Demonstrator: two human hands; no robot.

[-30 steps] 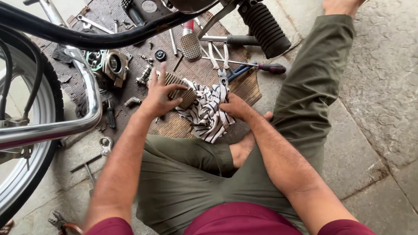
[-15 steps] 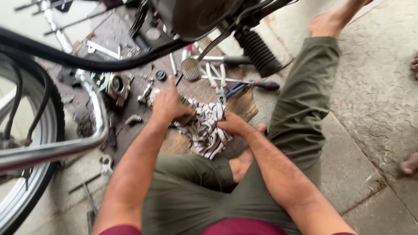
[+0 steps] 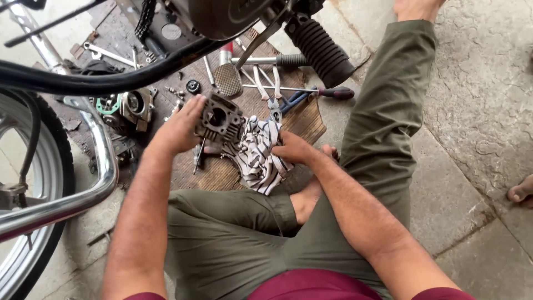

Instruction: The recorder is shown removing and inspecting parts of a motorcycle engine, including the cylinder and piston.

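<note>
Left hand (image 3: 180,130): gripping the finned engine cylinder (image 3: 221,119), heavy, rigid; holding its fins.
Right hand (image 3: 294,149): at four o'clock, seemingly bunching the soft striped rag (image 3: 260,155).

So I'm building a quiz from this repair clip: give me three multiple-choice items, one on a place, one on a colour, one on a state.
1. Where does the screwdriver lie?
A. on the mat beyond the striped rag
B. on the person's lap
C. on the wheel

2. What colours is the striped rag?
A. red and yellow
B. white and dark
C. plain green

3. What is the left hand doing?
A. resting empty
B. gripping pliers
C. holding the finned cylinder

Answers: 1 A, it lies past the rag on the mat; 2 B, its stripes are white and dark; 3 C, its fingers wrap the cylinder's side.
</note>
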